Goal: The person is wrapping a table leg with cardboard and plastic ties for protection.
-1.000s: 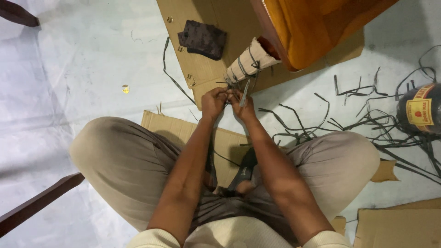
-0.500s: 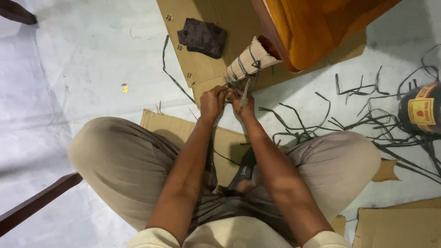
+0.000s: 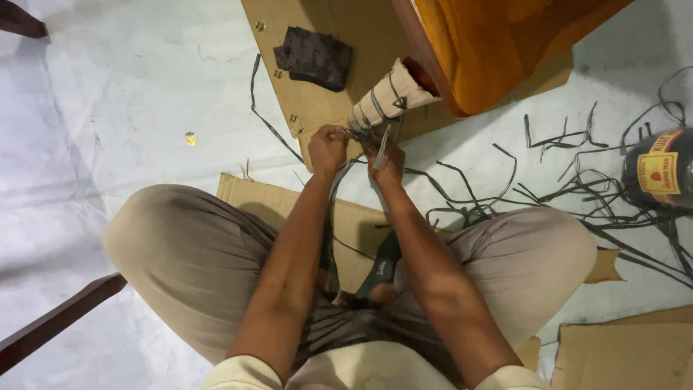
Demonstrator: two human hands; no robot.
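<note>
A furniture leg wrapped in pale paper (image 3: pixel 388 95) sticks out from a glossy orange-brown wooden piece (image 3: pixel 498 43) and is bound with thin dark plastic strap (image 3: pixel 375 108). My left hand (image 3: pixel 328 148) pinches the strap at the leg's lower end. My right hand (image 3: pixel 388 160) grips another stretch of the same strap just beside it, with a strap end standing up between the fingers. A loop of strap hangs down between my wrists. I sit cross-legged in beige trousers (image 3: pixel 188 253).
Flattened cardboard (image 3: pixel 303 79) lies under the leg, carrying a dark folded cloth (image 3: pixel 312 56) and small metal fittings. Loose strap offcuts (image 3: pixel 563 188) litter the floor on the right beside a black spool with a red-yellow label (image 3: pixel 660 177). Dark wooden bars sit at the left edge.
My hands have drawn slightly apart, the left one moving up-left toward the leg's end. A loop of strap now shows between the wrists.
</note>
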